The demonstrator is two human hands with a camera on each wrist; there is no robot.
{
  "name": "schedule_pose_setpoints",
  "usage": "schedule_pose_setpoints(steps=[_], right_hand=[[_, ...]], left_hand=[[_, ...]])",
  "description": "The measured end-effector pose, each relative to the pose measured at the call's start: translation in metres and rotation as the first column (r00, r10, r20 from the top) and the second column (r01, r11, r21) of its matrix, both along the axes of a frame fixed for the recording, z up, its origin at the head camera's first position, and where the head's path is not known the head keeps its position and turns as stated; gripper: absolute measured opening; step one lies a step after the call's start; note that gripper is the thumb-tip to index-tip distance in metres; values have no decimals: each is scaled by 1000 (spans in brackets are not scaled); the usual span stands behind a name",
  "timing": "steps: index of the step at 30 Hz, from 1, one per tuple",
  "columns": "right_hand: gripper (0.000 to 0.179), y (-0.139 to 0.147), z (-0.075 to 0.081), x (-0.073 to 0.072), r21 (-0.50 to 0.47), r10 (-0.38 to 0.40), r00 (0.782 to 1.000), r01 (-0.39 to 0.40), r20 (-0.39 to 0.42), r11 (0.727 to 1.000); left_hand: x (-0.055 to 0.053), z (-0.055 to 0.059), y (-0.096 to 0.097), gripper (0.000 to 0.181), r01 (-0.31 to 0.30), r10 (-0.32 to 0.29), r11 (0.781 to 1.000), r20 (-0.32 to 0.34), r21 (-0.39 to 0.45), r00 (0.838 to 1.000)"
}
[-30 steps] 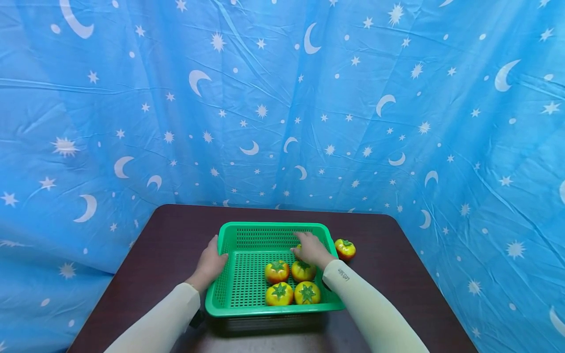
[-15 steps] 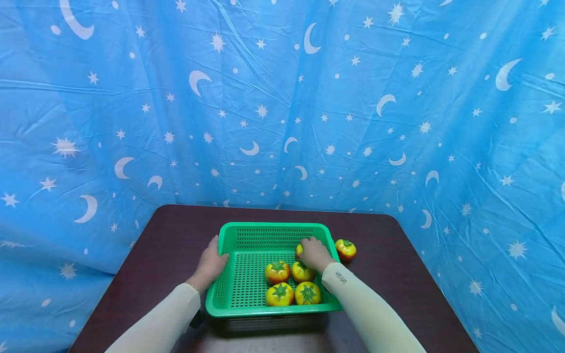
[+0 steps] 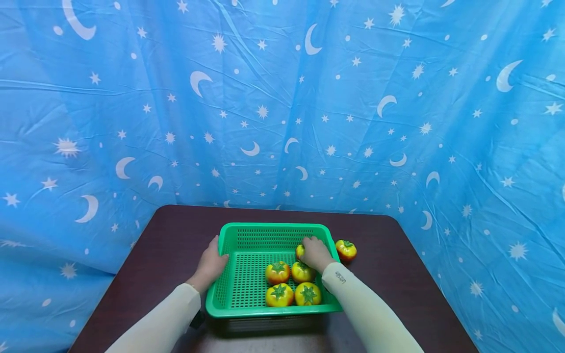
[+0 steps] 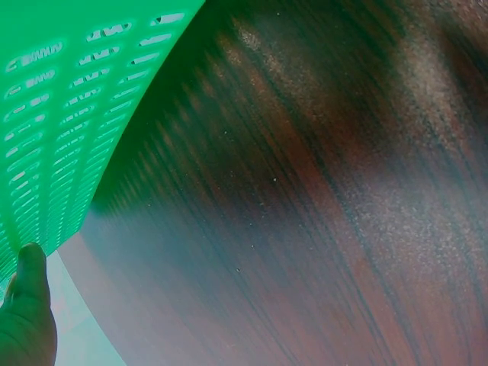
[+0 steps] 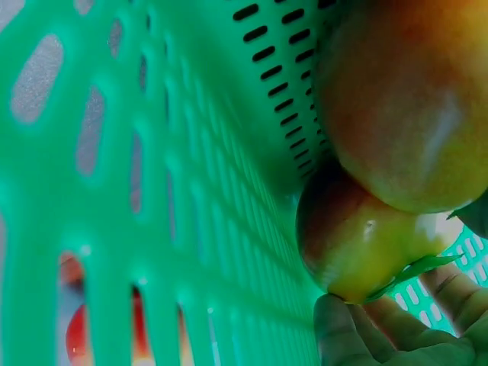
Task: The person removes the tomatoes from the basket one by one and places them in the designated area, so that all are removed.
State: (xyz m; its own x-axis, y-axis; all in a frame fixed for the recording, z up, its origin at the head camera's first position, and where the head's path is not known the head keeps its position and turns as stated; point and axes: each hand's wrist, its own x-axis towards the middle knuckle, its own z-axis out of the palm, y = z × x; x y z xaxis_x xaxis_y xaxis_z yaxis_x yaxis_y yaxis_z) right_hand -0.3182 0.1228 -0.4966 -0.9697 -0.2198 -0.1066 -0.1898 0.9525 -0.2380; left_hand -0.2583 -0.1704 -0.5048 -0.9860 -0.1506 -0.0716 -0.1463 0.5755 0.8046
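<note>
A green plastic basket with slotted walls sits on the table. My left hand grips its left rim, thumb over the inner side; the left wrist view shows a finger against the slotted outer wall. Inside, my right hand holds a yellow-red tomato near the back right corner, mostly hidden by the hand. In the right wrist view, fingers curl about that tomato, and another tomato lies close to it. Several more tomatoes, one being this front one, rest in the basket's right half.
One more tomato lies on the table just outside the basket's right wall. The dark brown table has rounded far corners. A blue curtain with moons and stars hangs behind and beside it.
My right hand has lowered from spread fingers above the back right tomato and closed round it. The left hand and the basket have stayed put.
</note>
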Motion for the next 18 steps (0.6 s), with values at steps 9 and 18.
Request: schedule_pose_setpoints(steps=[9,18], right_hand=[[49,-2,0,0,-3,13,1000,-13,11,1000],[42,-4,1,3,-17,36,998,-37,-48,999]], left_hand=[[0,2,-1,72,21,-21,1000,19,-6,1000],[-1,-1,-2,72,18,-18,1000,25,5,1000]])
